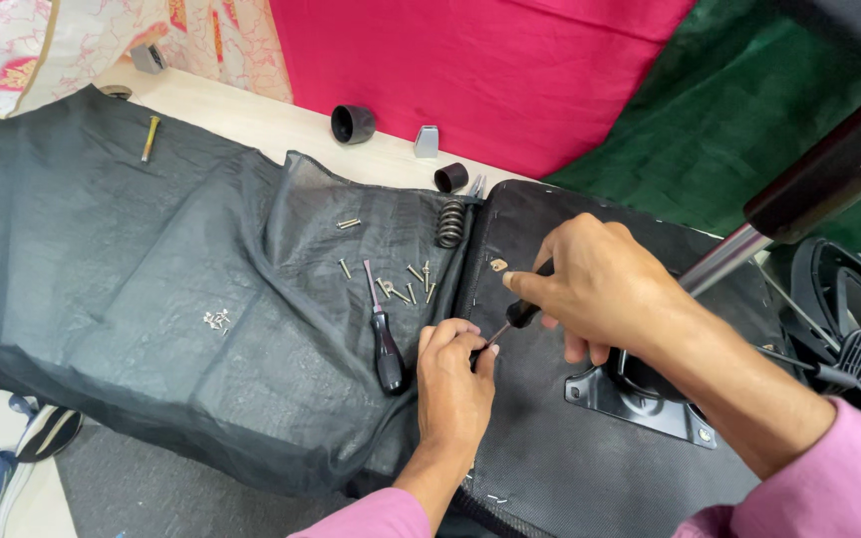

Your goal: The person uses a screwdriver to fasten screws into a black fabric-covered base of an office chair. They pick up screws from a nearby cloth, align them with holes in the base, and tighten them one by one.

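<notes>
Black mesh cover: a large sheet of thin black mesh fabric (pixel 122 269) spreads over the left half of the frame, rumpled, its right edge folded up against the seat.
Chair seat: an upturned chair seat covered in black woven fabric (pixel 570 458) fills the lower centre and right; a black metal mounting plate (pixel 640 403) is fixed to it at lower right, with a shiny metal column (pixel 719 261) rising toward the upper right.
Backdrop: a red cloth (pixel 470 70) hangs at top centre, a dark green cloth (pixel 729 120) at upper right.
Surface: a pale surface (pixel 251 115) shows in a strip across the upper left, carrying a black plastic cap (pixel 353 124) and a small grey piece (pixel 428 141).
Right hand: the right hand (pixel 600 284), centre right, is curled tightly around the black handle of a slim screwdriver (pixel 516 317), whose shaft slants down-left to the seat's edge.
Left hand: the left hand (pixel 453 377), lower centre, is half closed; its fingertips pinch at the screwdriver's tip on the seat's edge. What they pinch is hidden.
Second screwdriver: a black-handled screwdriver (pixel 384 339) lies loose on the mesh, just left of the left hand.
Spring: a dark coiled metal spring (pixel 450 222) lies at the seat's upper left corner.
Screws: loose silver screws (pixel 406 286) are scattered on the mesh between spring and second screwdriver.
</notes>
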